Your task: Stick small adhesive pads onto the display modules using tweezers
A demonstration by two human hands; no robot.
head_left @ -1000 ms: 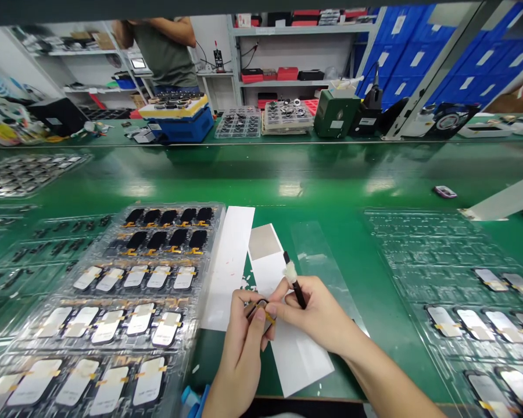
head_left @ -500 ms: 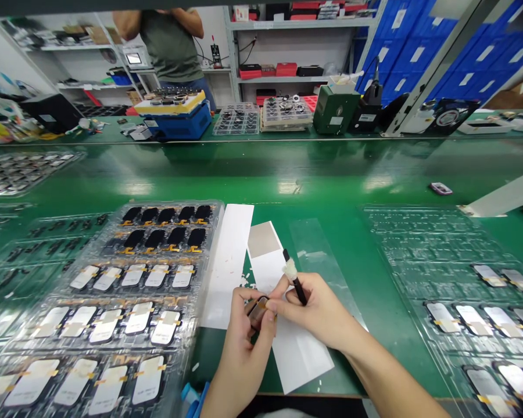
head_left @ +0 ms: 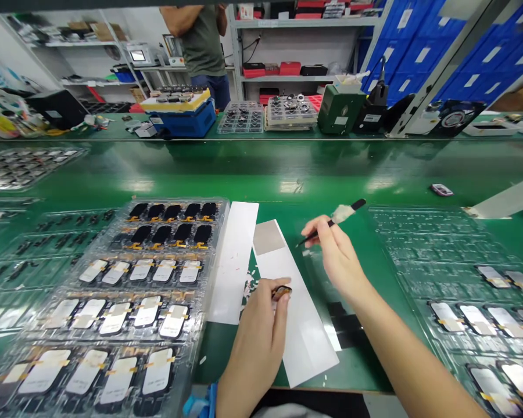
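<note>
My left hand (head_left: 261,331) is closed around a small dark-edged screen module (head_left: 282,291), pinched between thumb and fingers above a white backing sheet (head_left: 307,337). Further right, my right hand (head_left: 337,255) grips black tweezers (head_left: 343,213) with whitish wrapping round the middle. Their tip points down and left, near the top edge of a clear film sheet (head_left: 316,264). A grey patch (head_left: 268,237) covers the far end of the backing sheet. Another white paper strip (head_left: 233,261) lies to its left, and small white scraps (head_left: 250,281) are scattered between the two.
At left stands a clear tray (head_left: 200,325) of screen modules, some black, some white-backed. Another clear tray (head_left: 396,255) at right holds white-backed pieces towards its near end. Across the bench are a blue box (head_left: 187,122) and a green box (head_left: 336,110). A person (head_left: 204,49) stands behind.
My right hand has moved away from the module, up and right, swinging the tweezers to point left over the clear film. The left hand has turned, still holding the module. The person behind shifted right.
</note>
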